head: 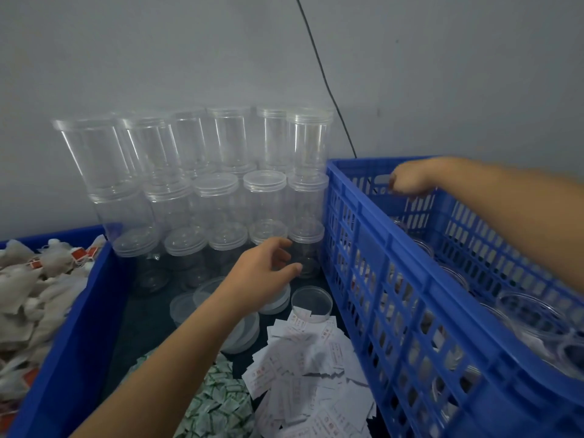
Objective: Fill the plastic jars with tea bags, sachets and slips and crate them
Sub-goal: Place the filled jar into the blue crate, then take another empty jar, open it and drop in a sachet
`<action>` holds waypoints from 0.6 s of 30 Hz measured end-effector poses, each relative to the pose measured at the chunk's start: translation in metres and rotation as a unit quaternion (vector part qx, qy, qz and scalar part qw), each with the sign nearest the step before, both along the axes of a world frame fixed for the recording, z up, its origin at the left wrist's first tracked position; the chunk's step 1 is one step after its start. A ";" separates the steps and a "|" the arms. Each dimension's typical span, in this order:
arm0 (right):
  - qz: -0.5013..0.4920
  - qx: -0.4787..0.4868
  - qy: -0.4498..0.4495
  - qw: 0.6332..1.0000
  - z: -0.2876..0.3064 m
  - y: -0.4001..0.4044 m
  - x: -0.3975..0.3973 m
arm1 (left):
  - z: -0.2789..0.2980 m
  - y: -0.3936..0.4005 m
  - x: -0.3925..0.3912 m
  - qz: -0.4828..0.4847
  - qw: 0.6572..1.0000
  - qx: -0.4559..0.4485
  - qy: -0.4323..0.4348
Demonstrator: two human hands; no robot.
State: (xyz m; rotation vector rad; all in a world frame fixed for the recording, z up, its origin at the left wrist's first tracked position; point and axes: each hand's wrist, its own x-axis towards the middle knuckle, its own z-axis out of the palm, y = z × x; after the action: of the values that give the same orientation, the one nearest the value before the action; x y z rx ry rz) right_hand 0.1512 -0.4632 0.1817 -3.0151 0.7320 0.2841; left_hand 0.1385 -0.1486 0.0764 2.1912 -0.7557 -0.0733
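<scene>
Left hand (264, 273) reaching toward stacked clear jars (202, 184); right hand (410, 178) on blue crate (395, 279) rim.

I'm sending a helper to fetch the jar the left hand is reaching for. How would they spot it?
Find the slatted blue crate on the right. Against its outer wall stands a stack of clear lidded jars; take the bottom-row jar touching that wall. It alone has the left hand at it.

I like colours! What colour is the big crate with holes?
Blue; the slotted crate shows best in the head view.
</scene>
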 end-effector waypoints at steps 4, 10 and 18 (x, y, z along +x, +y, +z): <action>0.043 -0.088 -0.117 0.988 0.051 0.032 -0.001 | 0.006 0.019 -0.003 -0.001 0.998 0.048 -0.047; 0.105 -0.010 -0.328 0.939 0.086 0.085 0.021 | 0.008 0.078 -0.004 0.031 0.991 0.105 -0.078; 0.025 0.136 -0.334 0.932 0.068 0.111 0.081 | -0.004 0.143 -0.004 0.066 0.988 0.116 -0.074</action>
State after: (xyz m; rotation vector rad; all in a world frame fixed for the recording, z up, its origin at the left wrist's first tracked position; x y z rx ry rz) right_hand 0.2320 -0.3525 0.2495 -2.5902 0.4913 -0.5699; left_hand 0.1341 -0.0052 0.0719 2.4853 -0.7100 0.0738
